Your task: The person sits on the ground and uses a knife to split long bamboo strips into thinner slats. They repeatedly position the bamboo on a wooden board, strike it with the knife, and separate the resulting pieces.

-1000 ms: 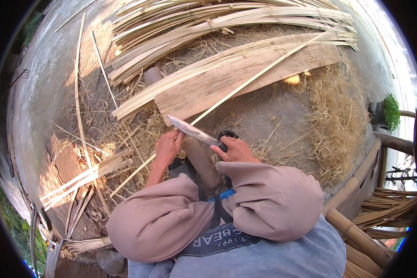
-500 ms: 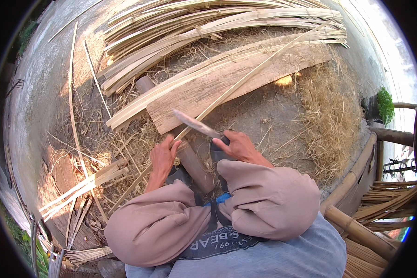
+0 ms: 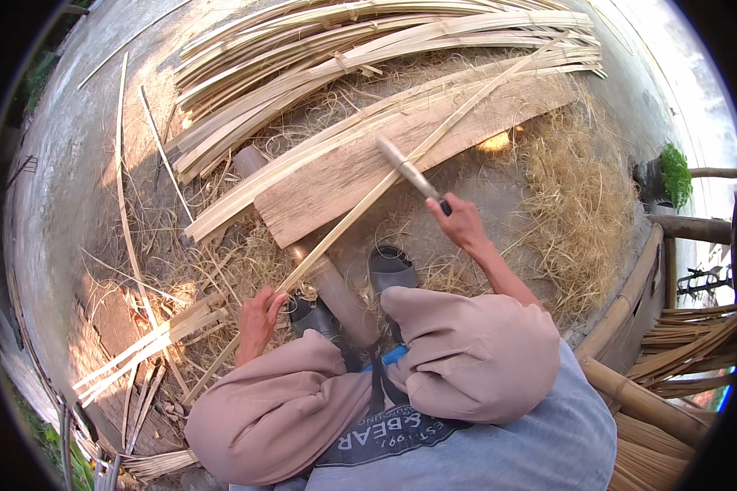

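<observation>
Your left hand point(image 3: 259, 319) grips the pale strip point(image 3: 344, 227), slanting near-left to far-right across the board point(image 3: 323, 206); your right hand point(image 3: 464, 222) clasps the knife point(image 3: 422, 183). Strip likely light, springy, splintery; hold left of the knife.

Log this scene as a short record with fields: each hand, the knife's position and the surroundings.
Left hand: fingers around a long, thin, pale wooden strip
Right hand: gripping a dark-handled grey metal knife
Knife position: crosses the strip in view; contact unclear
Behind strip: flat, light-brown wooden board
Far side: bundled pale split-wood strips
Right side: heap of curly tan shavings
</observation>
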The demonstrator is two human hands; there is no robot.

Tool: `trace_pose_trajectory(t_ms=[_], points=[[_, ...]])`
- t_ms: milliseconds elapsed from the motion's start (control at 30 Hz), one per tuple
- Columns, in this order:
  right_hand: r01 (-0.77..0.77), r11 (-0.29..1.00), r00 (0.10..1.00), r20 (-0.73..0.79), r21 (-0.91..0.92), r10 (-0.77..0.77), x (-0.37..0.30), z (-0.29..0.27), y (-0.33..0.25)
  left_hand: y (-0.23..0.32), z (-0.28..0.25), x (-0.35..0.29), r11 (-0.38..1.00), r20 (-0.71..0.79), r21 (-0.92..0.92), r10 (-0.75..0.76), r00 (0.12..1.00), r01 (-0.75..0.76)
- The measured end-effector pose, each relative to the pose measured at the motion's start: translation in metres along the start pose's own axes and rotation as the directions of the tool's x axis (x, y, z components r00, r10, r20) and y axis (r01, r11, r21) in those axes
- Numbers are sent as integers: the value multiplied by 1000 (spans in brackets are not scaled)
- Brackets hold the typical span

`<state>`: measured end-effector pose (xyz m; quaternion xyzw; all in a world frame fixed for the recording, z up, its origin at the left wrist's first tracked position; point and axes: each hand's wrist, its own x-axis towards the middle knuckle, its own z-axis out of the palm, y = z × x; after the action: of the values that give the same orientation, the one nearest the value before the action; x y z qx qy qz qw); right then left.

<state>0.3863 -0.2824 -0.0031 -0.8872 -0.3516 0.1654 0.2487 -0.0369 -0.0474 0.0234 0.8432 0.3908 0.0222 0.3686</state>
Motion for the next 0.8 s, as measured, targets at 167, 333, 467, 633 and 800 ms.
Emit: trace_pose_trajectory(t_ms=[167, 333, 467, 633, 800], points=[[-109, 986, 992, -47, 126, 115, 32, 7, -30, -6, -7, -11, 1000, 36, -14, -3, 999, 3], [-148, 988, 979, -135, 53, 154, 28, -8, 31, -74, -40, -62, 965, 176, -168, -174, 969, 204], [-359, 911, 901, -180, 201, 395, 79, -51, 48, -144, -63, -106, 813, 392, -253, -409, 824, 524], [-285, 955, 937, -184, 86, 296, 68, -12, 39, 3, -9, 12, 992, 184, -130, 28, 982, -4], [-271, 909, 961, 38, 317, 273, 8, 24, -33, 63, 61, 59, 994, -20, 64, 95, 995, -93]])
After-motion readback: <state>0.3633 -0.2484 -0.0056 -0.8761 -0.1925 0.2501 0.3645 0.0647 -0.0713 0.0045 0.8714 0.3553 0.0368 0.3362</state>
